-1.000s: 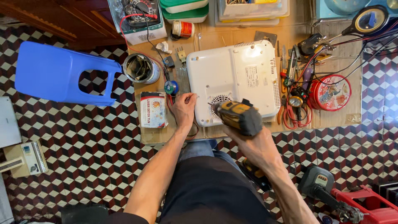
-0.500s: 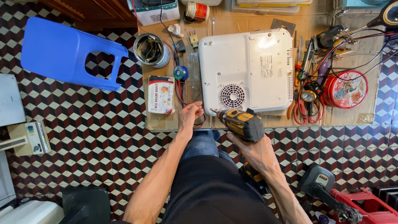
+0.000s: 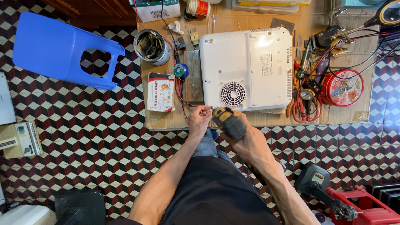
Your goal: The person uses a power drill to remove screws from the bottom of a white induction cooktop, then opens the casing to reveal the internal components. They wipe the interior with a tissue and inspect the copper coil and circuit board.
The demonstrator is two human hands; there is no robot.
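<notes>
A brown wooden table [image 3: 333, 118] stands on a checkered red, black and white floor [image 3: 104, 137]. The right hand [image 3: 246, 139] grips a yellow and black power drill [image 3: 228, 122] at the near edge of the white flat plastic appliance [image 3: 246, 68], and the left hand [image 3: 199, 121] pinches the drill's tip. Left of the appliance lies a red and white cardboard box [image 3: 160, 91].

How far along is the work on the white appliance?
Done: the white square appliance lies underside up on the wooden bench. In hand: the right hand holds the yellow-black cordless driver, and the left hand pinches at its tip. Left: the base panel looks closed.

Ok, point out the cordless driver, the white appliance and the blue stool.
cordless driver [image 3: 228, 121], head view, on its yellow and black body.
white appliance [image 3: 233, 58], head view, on its bare underside.
blue stool [image 3: 46, 46], head view, on its seat.
</notes>
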